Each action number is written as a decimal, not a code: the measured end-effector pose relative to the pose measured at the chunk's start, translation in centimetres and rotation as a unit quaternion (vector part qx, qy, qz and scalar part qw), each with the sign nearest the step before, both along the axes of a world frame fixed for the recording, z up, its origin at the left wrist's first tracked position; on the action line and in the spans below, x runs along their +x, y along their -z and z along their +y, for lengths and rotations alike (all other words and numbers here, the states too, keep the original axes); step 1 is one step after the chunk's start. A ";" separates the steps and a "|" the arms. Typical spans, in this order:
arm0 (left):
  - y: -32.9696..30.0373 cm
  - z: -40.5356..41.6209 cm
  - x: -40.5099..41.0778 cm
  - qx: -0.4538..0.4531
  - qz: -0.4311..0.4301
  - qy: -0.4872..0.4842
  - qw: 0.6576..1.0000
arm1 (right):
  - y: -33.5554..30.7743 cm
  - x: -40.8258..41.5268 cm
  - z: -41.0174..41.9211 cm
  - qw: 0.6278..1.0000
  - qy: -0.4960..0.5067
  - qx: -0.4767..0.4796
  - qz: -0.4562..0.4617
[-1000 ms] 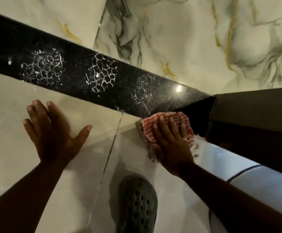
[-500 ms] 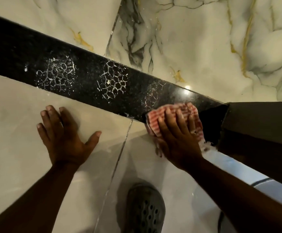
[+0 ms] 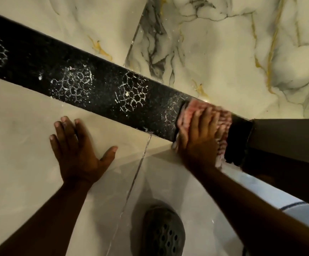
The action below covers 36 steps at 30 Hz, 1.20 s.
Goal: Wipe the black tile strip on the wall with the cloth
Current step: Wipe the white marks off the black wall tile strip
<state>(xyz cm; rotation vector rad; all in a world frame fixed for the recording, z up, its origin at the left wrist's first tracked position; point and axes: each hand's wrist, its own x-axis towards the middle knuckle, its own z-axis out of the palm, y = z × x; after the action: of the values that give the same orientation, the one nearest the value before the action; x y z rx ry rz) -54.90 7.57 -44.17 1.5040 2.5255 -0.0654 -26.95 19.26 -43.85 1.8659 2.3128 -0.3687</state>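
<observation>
R hand (image 3: 199,139) flat, fingers spread a bit, palm pressing a red-and-white cloth (image 3: 222,124) onto the black tile strip (image 3: 102,89). Cloth is blurred; it shows above and to the right of the fingers, covering the strip's full width at its right end, w/ a frayed edge hanging below by the wrist. Just right of the cloth the strip meets a dark brown panel (image 3: 288,137).

L hand (image 3: 76,150) open wide, flat on the pale tile (image 3: 17,145) below the strip, thumb out to the right, holding nothing. Fingertips near the strip's lower edge, not touching it.

Strip runs diagonally, upper left to lower right. White honeycomb-pattern residue marks (image 3: 133,91) sit on it left of the cloth, approx 3 clear patches plus fainter specks next to the cloth. Marbled tile (image 3: 223,52) w/ grey and gold veins above the strip. Bottom centre: dark perforated clog (image 3: 164,231) on the floor.
</observation>
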 end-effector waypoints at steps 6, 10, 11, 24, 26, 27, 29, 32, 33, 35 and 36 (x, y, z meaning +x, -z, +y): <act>0.1 0.9 -0.4 -0.002 0.003 0.000 1.000 | -1.3 6.2 -2.2 0.976 -0.204 -0.051 -0.048; 0.4 0.7 -0.6 -0.001 -0.005 -0.002 1.000 | -0.6 2.4 2.1 0.997 0.048 0.013 -0.056; 0.4 0.7 -0.5 -0.001 -0.007 -0.003 1.000 | -0.6 0.7 2.7 0.994 0.107 0.024 -0.031; 0.7 0.5 -0.7 0.025 0.006 -0.001 1.000 | -1.6 1.8 -9.2 0.978 -0.190 -0.084 -0.023; 0.7 0.5 -0.7 0.034 0.012 0.003 0.999 | -1.0 -1.2 -7.0 0.961 -0.265 -0.075 0.002; 0.7 0.5 -0.7 0.037 0.016 0.008 0.999 | -0.5 -2.4 -5.0 0.956 -0.288 -0.061 0.010; 0.7 0.5 -0.7 0.035 0.026 0.014 0.999 | 0.0 -3.6 0.0 0.958 -0.284 -0.043 0.020; 0.6 0.6 -0.8 0.029 0.026 0.004 0.999 | 0.1 -1.7 6.8 0.982 -0.186 -0.021 0.018; 0.6 0.7 -0.7 0.028 0.025 0.002 0.999 | -0.1 -0.3 7.9 0.988 -0.155 -0.017 0.013; 0.6 0.8 -0.7 0.027 0.025 0.004 0.999 | -0.6 2.8 7.4 0.995 -0.100 0.002 -0.005; 0.6 0.8 -0.7 0.027 0.028 0.004 0.999 | -0.7 3.6 6.1 0.997 -0.079 0.011 -0.022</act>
<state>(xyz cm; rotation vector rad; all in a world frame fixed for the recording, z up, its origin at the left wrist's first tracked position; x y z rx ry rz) -55.55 8.42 -44.76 1.5537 2.5846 -0.0424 -23.34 25.38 -43.12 1.6691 2.4240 -0.2803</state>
